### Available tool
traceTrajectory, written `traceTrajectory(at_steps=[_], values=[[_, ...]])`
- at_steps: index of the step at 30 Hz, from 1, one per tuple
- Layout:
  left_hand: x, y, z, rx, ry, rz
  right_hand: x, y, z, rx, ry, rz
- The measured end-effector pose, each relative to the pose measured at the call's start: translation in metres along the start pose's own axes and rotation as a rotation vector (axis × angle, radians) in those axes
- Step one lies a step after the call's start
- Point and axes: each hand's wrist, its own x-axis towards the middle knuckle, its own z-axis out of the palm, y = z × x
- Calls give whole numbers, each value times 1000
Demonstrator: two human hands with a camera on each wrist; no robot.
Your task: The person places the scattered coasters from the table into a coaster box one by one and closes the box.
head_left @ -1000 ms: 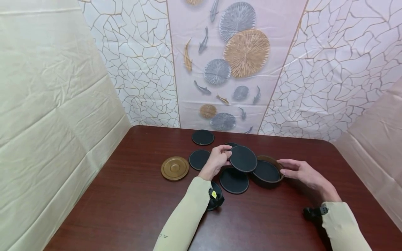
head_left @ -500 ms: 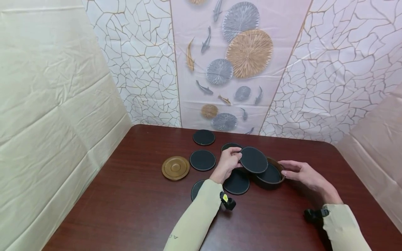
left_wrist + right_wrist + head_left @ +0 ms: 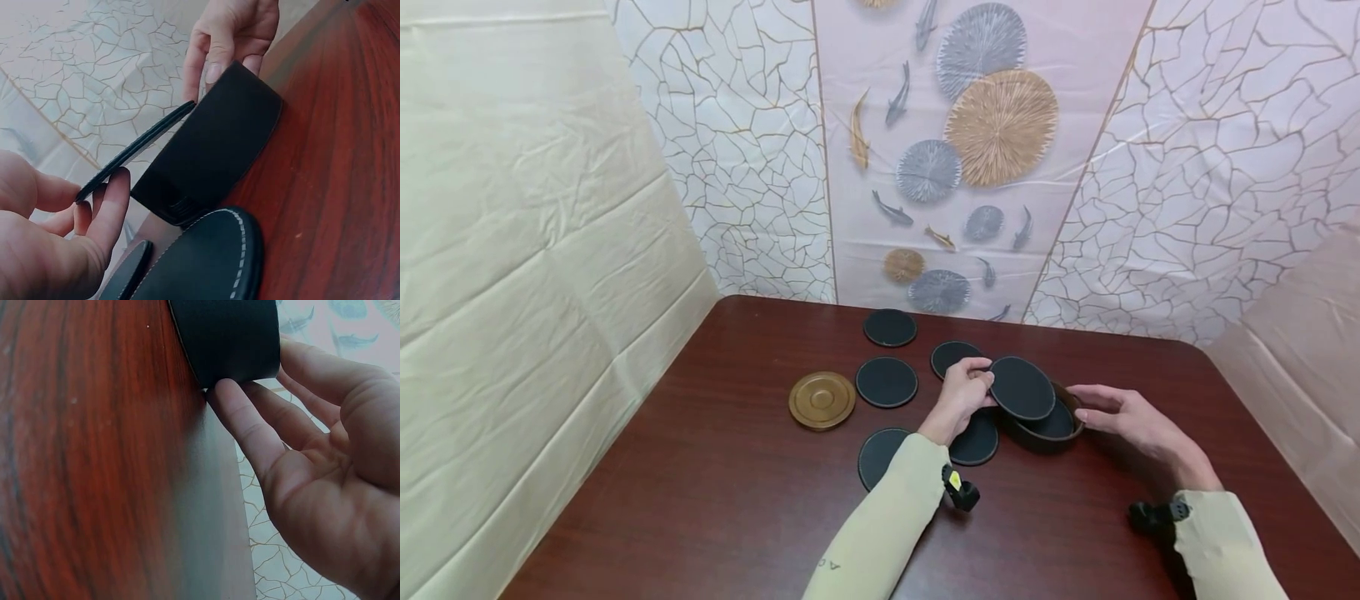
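My left hand [image 3: 958, 400] pinches the edge of a round black coaster [image 3: 1022, 389] between thumb and fingers. It is tilted and overlaps the open top of a round coaster holder [image 3: 1043, 443], dark outside and brown inside. In the left wrist view the coaster's far edge is right at the holder's rim. Another dark round surface [image 3: 1058, 423] shows inside the holder, partly covered by the raised coaster. My right hand [image 3: 1138, 421] rests its extended thumb and fingers against the holder's right side. The right wrist view shows those fingertips [image 3: 228, 390] at the dark wall.
Several black coasters lie flat on the reddish-brown table [image 3: 700, 500]: one at the back [image 3: 890, 327], one in the middle [image 3: 887, 382], and others near the left arm. A round brown lid-like disc [image 3: 822, 401] lies at the left. Patterned cloth [image 3: 760, 167] hangs behind.
My left hand has moved right with the coaster, from beside the holder to over its opening. The coasters under the left arm show more now. The right hand keeps its place at the holder.
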Motion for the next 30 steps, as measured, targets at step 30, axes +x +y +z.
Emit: traceTrajectory(at_steps=[30], values=[[-12,-10,16,271,-26,35,1,-3,2,50,-11,1]])
